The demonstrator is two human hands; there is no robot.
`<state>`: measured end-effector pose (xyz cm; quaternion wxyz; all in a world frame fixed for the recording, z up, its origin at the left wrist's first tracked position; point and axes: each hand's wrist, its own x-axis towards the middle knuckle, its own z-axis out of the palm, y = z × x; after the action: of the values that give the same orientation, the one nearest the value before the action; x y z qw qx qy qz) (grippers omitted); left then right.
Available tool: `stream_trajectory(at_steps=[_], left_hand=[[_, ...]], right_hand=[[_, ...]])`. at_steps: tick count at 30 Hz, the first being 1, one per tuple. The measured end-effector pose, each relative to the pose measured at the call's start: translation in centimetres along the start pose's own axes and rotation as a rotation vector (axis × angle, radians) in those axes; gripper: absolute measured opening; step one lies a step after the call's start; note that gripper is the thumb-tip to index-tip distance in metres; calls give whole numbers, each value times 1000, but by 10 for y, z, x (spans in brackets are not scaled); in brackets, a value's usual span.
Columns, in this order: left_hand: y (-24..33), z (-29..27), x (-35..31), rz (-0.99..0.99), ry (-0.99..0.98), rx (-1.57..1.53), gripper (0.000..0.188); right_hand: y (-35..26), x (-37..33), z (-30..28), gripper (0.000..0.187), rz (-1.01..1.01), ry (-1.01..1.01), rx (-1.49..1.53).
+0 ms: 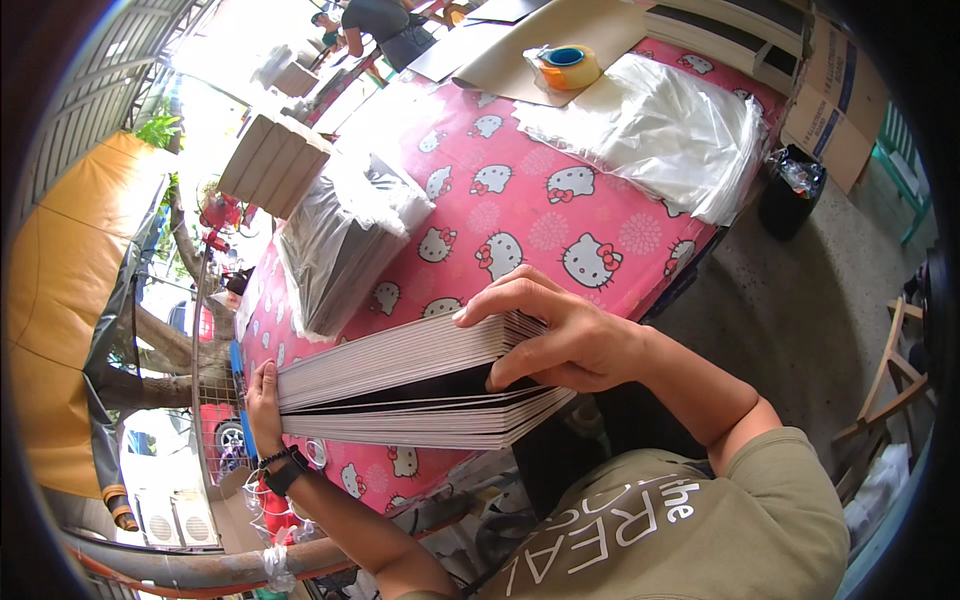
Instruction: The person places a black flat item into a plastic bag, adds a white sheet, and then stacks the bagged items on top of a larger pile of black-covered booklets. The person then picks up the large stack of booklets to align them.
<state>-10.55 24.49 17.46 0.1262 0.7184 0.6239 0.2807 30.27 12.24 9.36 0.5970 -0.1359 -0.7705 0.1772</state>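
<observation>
A thick stack of thin boards [400, 365] with pale edges and black faces is held up over the near side of the table. My left hand [264, 408], with a dark watch and a bracelet on its wrist, grips the stack's left end. At the right end, my right hand [560, 338] has its fingers around the upper boards. One finger reaches into a dark wedge-shaped gap that parts them from the lower boards [430, 430]. The gap is wider on the right than on the left.
A pink cartoon-print cloth [545, 232] covers the table. On it lie a plastic-wrapped stack [345, 250], clear plastic bags [660, 130] and a tape roll [568, 68]. Bundled boards [272, 160] stand at the left edge. A black bin [792, 195] is at right; a person [385, 30] is far off.
</observation>
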Motion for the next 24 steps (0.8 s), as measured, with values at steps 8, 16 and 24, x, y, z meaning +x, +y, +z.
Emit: stream_trajectory(at_steps=[8,16,24], left_hand=[[1,2,1,1,20,24,48],[5,2,0,-7,9,29,48],[2,1,0,-15,-2,15,49]], right_hand=[[-6,5,-4,26,58,3,63],[1,3,1,29,33,57,74],[2,5,-1,29,28,59,55]])
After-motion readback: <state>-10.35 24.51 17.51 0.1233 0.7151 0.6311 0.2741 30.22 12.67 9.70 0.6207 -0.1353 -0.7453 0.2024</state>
